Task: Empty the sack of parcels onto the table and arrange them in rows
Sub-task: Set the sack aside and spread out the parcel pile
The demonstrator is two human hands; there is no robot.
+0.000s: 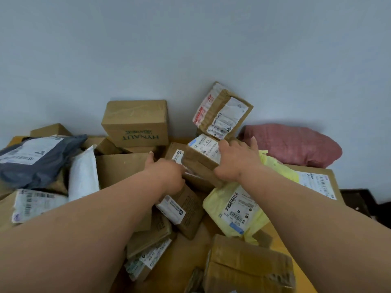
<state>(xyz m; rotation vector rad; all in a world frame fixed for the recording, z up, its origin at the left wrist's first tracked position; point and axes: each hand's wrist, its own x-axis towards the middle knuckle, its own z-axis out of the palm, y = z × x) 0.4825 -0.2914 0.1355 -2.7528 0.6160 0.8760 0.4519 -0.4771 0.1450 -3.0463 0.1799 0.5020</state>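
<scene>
A heap of parcels covers the wooden table [281, 248]. Both my hands reach into its middle. My left hand [167, 172] and my right hand [234, 161] clasp the two sides of a taped brown box [201, 157] with white labels. Behind it a labelled box [222, 111] stands tilted on a corner against the wall. A box printed HYNAUT [137, 123] sits at the back. A yellow mailer bag [237, 206] lies under my right forearm. The red sack [294, 144] lies crumpled at the back right.
A grey mailer bag [36, 159] and a white padded envelope [83, 174] lie at the left. A flat carton [317, 182] lies at the right edge, a taped box [249, 267] at the front. The wall stands close behind. Dark floor shows at the far right.
</scene>
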